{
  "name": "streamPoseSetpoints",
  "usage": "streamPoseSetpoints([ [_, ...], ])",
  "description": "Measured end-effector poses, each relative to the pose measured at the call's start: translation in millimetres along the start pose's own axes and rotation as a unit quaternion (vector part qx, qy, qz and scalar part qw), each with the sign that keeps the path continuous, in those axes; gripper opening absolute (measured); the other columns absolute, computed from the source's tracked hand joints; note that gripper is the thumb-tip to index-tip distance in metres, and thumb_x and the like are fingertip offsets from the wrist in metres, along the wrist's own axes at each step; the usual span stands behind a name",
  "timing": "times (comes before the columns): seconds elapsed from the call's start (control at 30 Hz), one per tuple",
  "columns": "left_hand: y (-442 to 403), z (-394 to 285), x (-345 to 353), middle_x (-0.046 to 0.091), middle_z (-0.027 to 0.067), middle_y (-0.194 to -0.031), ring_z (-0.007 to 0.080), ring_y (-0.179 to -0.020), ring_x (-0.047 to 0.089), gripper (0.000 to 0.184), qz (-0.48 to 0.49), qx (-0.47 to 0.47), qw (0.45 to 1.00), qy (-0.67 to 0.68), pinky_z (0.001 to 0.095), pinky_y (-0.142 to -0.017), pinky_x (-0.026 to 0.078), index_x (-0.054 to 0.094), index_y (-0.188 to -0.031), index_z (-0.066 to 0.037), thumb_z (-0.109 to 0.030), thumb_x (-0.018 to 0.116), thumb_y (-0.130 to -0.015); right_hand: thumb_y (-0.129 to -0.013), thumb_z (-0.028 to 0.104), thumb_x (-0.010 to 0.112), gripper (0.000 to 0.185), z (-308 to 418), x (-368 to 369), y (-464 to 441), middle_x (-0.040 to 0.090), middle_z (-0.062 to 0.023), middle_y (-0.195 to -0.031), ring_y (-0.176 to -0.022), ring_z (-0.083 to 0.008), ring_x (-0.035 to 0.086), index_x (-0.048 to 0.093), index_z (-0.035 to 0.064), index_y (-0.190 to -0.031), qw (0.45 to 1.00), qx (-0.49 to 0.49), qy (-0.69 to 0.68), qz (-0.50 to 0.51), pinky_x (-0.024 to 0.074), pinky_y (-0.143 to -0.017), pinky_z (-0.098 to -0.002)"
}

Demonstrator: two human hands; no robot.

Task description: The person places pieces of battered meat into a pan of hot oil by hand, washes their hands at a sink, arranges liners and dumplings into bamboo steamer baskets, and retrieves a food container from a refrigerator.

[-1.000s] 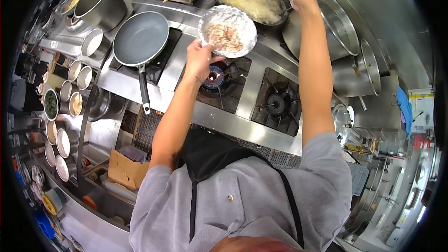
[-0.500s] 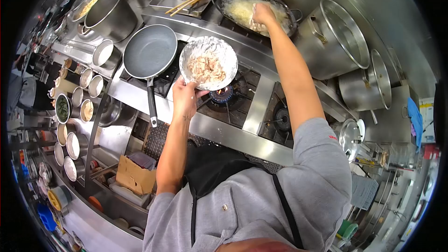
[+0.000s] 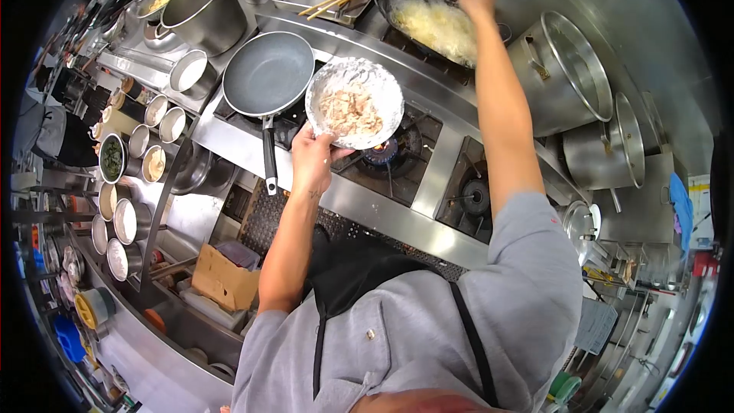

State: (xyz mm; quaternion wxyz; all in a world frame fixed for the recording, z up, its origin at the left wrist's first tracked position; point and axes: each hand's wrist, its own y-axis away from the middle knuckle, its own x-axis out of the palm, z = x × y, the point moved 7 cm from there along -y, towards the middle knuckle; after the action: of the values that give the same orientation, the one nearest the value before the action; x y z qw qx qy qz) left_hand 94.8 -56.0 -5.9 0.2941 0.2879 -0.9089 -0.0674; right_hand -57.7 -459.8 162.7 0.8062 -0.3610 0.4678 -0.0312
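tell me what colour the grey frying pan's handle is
The handle is black, with a paler tip; the head view shows it best.

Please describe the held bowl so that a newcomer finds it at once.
On the steel stove sits a grey frying pan. Just right of it in view, the left hand holds the bowl. Its inside is smeared white around pale pieces, unlike the pan's plain grey.
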Motion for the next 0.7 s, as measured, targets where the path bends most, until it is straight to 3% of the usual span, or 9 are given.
streamPoseSetpoints([
  [0.07,2.4,-1.8,5.5,0.066,0.0155,-0.112,0.0217,-0.089,0.069,0.037,0.018,-0.010,1.000,-0.008,0.0294,-0.066,0.062,0.053,-0.123,0.004,0.006,0.045,-0.087,-0.085,0.015,0.060,0.016,41.0,-75.3,35.7,0.071,-0.0156,-0.093,-0.088,-0.0333,0.068,0.071,0.0085,-0.096,0.993,-0.052,-0.022,-0.106,0.0522,-0.080,-0.0409],
  [0.13,4.9,-0.8,10.3,0.066,0.0146,-0.110,0.0207,-0.089,0.069,0.035,0.044,-0.005,0.999,-0.004,0.0288,-0.066,0.061,0.053,-0.122,0.006,0.003,0.048,-0.088,-0.085,0.015,0.062,0.018,70.8,-116.0,88.2,0.071,-0.0145,-0.089,-0.082,-0.0313,0.068,0.071,0.0070,-0.098,0.987,-0.001,-0.150,-0.062,0.0523,-0.078,-0.0392],
  [0.2,6.5,5.8,15.6,0.066,0.0152,-0.110,0.0205,-0.088,0.069,0.034,0.043,-0.035,0.998,-0.016,0.0290,-0.067,0.061,0.053,-0.121,0.006,0.004,0.048,-0.087,-0.084,0.014,0.066,0.019,101.3,-125.6,146.8,0.072,-0.0109,-0.091,-0.079,-0.0155,0.069,0.071,0.0072,-0.101,0.990,0.023,-0.116,0.077,0.0521,-0.071,-0.0274],
  [0.27,9.9,8.7,26.9,0.066,0.0151,-0.108,0.0203,-0.087,0.069,0.033,0.060,-0.045,0.997,-0.015,0.0291,-0.067,0.062,0.054,-0.120,0.006,0.005,0.048,-0.087,-0.078,0.012,0.069,0.025,131.4,-99.3,196.0,0.071,-0.0126,-0.095,-0.083,-0.0231,0.069,0.070,0.0070,-0.103,0.954,-0.081,-0.129,0.258,0.0528,-0.074,-0.0315],
  [0.33,11.0,19.4,39.7,0.066,0.0146,-0.108,0.0200,-0.086,0.069,0.032,0.087,-0.061,0.994,-0.022,0.0290,-0.066,0.062,0.055,-0.118,0.006,0.005,0.048,-0.087,-0.074,0.009,0.069,0.032,143.0,-60.4,238.7,0.069,-0.0161,-0.099,-0.088,-0.0315,0.067,0.070,0.0084,-0.106,0.913,-0.231,-0.117,0.316,0.0527,-0.078,-0.0370],
  [0.47,14.6,38.3,61.1,0.067,0.0121,-0.104,0.0191,-0.085,0.069,0.031,0.127,-0.076,0.989,-0.029,0.0288,-0.064,0.062,0.057,-0.115,0.003,0.006,0.047,-0.086,-0.069,0.005,0.068,0.040,122.5,-28.9,275.0,0.066,-0.0199,-0.101,-0.091,-0.0379,0.064,0.068,0.0074,-0.110,0.935,-0.200,-0.041,0.289,0.0518,-0.081,-0.0411],
  [0.53,4.0,55.7,60.4,0.067,0.0118,-0.106,0.0197,-0.086,0.069,0.031,0.128,-0.082,0.988,-0.035,0.0293,-0.064,0.062,0.056,-0.117,0.001,0.005,0.048,-0.087,-0.068,0.002,0.066,0.037,108.1,-33.9,259.0,0.066,-0.0203,-0.099,-0.090,-0.0380,0.063,0.069,0.0050,-0.105,0.923,-0.246,-0.060,0.289,0.0513,-0.082,-0.0411],
  [0.57,1.7,55.4,63.7,0.066,0.0121,-0.106,0.0201,-0.086,0.069,0.031,0.128,-0.091,0.987,-0.041,0.0287,-0.063,0.062,0.056,-0.117,0.001,0.005,0.048,-0.087,-0.064,0.002,0.067,0.033,101.3,-36.7,246.9,0.066,-0.0192,-0.097,-0.089,-0.0382,0.063,0.070,0.0027,-0.098,0.914,-0.204,-0.067,0.346,0.0510,-0.081,-0.0411],
  [0.7,-10.5,49.6,86.5,0.066,0.0130,-0.106,0.0209,-0.087,0.068,0.031,0.137,-0.089,0.986,-0.044,0.0275,-0.061,0.062,0.055,-0.118,0.003,0.004,0.049,-0.087,-0.069,-0.004,0.067,0.027,98.4,-91.1,191.2,0.066,-0.0112,-0.085,-0.082,-0.0238,0.066,0.070,0.0000,-0.095,0.926,-0.096,-0.188,0.315,0.0530,-0.076,-0.0337],
])
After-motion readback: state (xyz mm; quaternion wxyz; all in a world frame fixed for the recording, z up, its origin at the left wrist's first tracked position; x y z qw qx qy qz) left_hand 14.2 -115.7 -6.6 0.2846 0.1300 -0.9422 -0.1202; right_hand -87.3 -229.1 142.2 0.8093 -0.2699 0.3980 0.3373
